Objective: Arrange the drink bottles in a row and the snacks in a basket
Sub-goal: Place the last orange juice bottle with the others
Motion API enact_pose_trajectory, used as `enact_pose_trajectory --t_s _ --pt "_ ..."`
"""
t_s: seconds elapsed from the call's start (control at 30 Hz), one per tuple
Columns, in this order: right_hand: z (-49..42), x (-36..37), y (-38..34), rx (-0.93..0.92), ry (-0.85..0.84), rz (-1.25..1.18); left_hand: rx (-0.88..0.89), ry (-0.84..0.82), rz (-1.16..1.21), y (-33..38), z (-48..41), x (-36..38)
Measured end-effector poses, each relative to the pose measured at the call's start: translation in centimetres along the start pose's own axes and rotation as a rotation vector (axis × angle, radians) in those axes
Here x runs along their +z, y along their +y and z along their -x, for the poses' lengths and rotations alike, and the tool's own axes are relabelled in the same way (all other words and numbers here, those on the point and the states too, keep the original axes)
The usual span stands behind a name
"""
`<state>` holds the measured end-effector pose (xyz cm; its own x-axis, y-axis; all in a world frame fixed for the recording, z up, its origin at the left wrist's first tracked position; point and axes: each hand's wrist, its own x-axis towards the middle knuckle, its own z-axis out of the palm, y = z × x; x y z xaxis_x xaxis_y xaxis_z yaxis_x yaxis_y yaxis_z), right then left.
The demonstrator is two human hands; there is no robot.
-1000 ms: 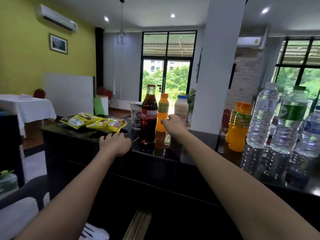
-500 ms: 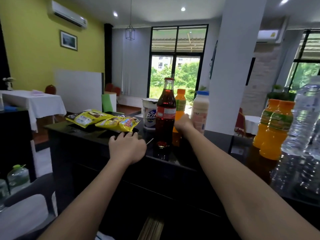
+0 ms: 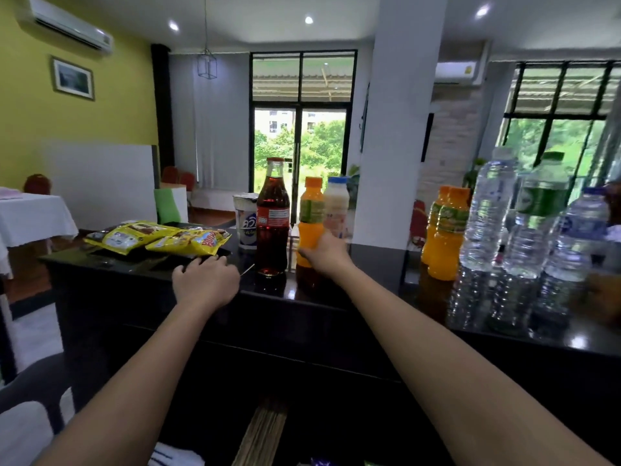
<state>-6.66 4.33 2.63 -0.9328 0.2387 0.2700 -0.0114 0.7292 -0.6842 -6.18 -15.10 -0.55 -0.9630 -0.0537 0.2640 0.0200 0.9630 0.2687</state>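
While the right hand [image 3: 321,252] grasps the lower body of the orange juice bottle [image 3: 311,218], upright on the table [image 3: 369,277], for lining up beside the cola bottle [image 3: 273,216] | left hand [image 3: 205,282] curled, gripping nothing, braces on table edge | snack packets [image 3: 158,237] lie left; basket not discernible.

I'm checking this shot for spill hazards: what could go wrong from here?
The right hand grips the orange juice bottle close beside the glass cola bottle; moving it sideways might topple the glass one. The milk bottle right behind could also get bumped.
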Motion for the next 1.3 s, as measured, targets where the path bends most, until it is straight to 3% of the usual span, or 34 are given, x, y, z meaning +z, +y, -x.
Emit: enact_pose_trajectory --t_s 0.17,0.33,0.43,0.5,0.57,0.67,0.73,0.93,1.3 --pt "5.1 -5.1 2.1 -0.03 -0.085 -0.034 -0.051 0.064 0.077 0.8 1.8 0.6" --pt "7.8 -9.8 5.2 0.022 -0.108 -0.035 0.095 0.603 0.438 3.7 8.2 2.4" --pt "9.1 -12.4 7.4 0.015 -0.053 -0.009 0.372 0.721 0.444 6.3 10.4 2.5" --pt "9.8 -13.9 8.8 0.028 0.016 -0.014 0.494 0.569 0.499 8.6 10.4 1.9" --pt "10.3 -15.2 10.4 0.049 0.079 -0.021 0.511 0.305 0.525 11.0 9.9 1.2" --pt "10.7 -16.5 12.5 0.08 0.127 -0.041 0.505 -0.076 0.258 13.8 9.1 0.7" --pt "10.8 -17.1 13.4 0.099 0.121 -0.047 0.506 -0.189 0.113 15.0 8.5 0.8" --pt "9.6 -16.6 14.7 0.055 0.192 0.086 0.465 -0.301 0.037 16.2 6.4 1.9" --pt "9.1 -16.5 14.9 0.092 0.226 0.111 0.414 -0.172 0.067 16.5 7.6 1.9"
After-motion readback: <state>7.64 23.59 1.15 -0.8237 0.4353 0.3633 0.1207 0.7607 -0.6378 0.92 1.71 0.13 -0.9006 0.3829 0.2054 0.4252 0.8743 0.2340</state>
